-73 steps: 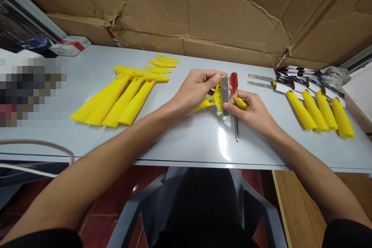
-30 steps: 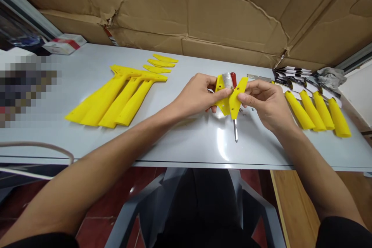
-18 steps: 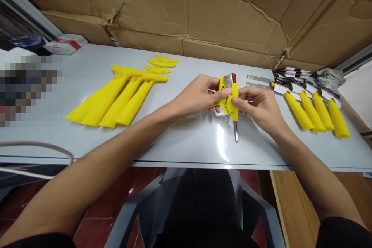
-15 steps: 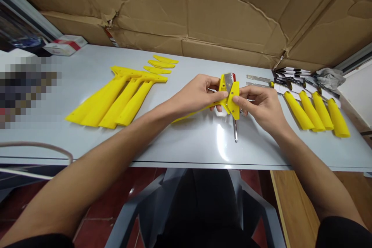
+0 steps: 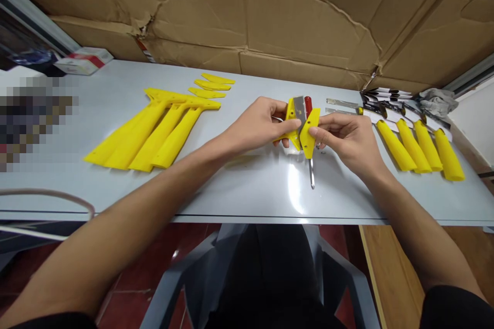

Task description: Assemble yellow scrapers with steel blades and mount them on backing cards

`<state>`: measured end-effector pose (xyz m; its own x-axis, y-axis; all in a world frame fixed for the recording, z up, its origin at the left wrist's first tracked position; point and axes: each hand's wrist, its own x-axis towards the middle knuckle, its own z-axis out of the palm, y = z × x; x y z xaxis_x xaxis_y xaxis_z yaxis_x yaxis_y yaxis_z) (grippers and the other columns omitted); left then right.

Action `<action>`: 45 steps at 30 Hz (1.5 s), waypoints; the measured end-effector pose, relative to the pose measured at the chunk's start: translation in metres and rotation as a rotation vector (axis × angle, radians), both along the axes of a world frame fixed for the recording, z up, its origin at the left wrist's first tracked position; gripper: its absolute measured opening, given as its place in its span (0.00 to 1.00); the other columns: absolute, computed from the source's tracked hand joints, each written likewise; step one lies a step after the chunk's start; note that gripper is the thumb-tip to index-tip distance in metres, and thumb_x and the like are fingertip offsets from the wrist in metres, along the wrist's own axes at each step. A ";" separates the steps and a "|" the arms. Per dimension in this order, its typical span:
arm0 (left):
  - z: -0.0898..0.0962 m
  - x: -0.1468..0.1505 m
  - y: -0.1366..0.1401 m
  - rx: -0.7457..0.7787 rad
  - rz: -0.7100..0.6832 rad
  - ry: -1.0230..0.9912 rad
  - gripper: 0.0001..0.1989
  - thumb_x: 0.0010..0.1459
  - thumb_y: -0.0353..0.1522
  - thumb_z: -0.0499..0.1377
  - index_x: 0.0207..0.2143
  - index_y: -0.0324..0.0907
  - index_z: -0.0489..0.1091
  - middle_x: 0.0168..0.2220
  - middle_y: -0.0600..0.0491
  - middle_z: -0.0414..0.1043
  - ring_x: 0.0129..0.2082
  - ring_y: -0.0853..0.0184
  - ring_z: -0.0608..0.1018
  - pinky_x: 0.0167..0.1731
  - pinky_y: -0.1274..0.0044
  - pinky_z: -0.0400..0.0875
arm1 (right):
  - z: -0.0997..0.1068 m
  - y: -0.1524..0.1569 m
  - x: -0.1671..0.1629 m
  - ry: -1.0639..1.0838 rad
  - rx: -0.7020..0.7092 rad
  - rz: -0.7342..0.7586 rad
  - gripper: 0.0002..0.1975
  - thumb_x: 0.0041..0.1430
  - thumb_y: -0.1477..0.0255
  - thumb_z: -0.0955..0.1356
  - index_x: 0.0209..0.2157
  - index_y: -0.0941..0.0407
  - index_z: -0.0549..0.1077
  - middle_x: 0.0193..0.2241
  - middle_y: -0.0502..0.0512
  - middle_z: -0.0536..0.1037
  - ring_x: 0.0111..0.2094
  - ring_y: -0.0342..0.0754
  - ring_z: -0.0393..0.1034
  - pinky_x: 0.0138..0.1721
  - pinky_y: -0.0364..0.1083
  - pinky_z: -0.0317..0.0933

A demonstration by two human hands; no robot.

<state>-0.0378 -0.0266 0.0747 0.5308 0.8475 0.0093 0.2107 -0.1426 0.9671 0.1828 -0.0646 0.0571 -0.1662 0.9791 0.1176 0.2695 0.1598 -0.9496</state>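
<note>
My left hand (image 5: 266, 126) is closed on a yellow plastic handle with a flared head (image 5: 291, 113), its thumb pressing a flat grey metal blade (image 5: 299, 108) against the head. Between the thumb and fingers of my right hand (image 5: 345, 139) is a small angular yellow plate (image 5: 310, 136) with screw holes. It stands tilted beside the blade; whether they touch I cannot tell. Behind the plate lies a screwdriver (image 5: 312, 177), its red grip at the top and its metal shaft pointing toward me. Small shiny pieces on the table are partly hidden by my right fingers.
Several yellow flared handles (image 5: 141, 144) lie at left, with three yellow plates (image 5: 212, 86) behind them. To the right are several yellow tubular handles (image 5: 424, 149), metal blades (image 5: 342, 104) and a grey cloth (image 5: 438, 103). Cardboard (image 5: 309, 36) lines the back; a white cable (image 5: 46, 193) crosses the left.
The flared handle in my left hand has turned, its long part no longer showing along the forearm. The yellow plate has tilted and moved slightly apart from the blade, uncovering more of the red grip.
</note>
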 end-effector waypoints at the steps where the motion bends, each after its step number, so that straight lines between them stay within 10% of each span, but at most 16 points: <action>1: 0.000 0.000 0.000 -0.011 -0.009 -0.003 0.08 0.65 0.35 0.64 0.38 0.38 0.79 0.35 0.50 0.83 0.27 0.71 0.81 0.28 0.79 0.73 | 0.001 0.000 0.001 -0.005 -0.009 0.010 0.25 0.54 0.56 0.80 0.42 0.63 0.82 0.35 0.57 0.81 0.29 0.34 0.70 0.30 0.36 0.67; 45: -0.006 -0.002 0.003 0.090 -0.253 0.058 0.09 0.58 0.33 0.64 0.41 0.41 0.75 0.36 0.55 0.78 0.36 0.69 0.78 0.38 0.79 0.72 | -0.017 0.008 -0.003 -0.129 0.152 -0.019 0.29 0.55 0.48 0.78 0.41 0.61 0.75 0.32 0.53 0.77 0.32 0.33 0.69 0.29 0.34 0.60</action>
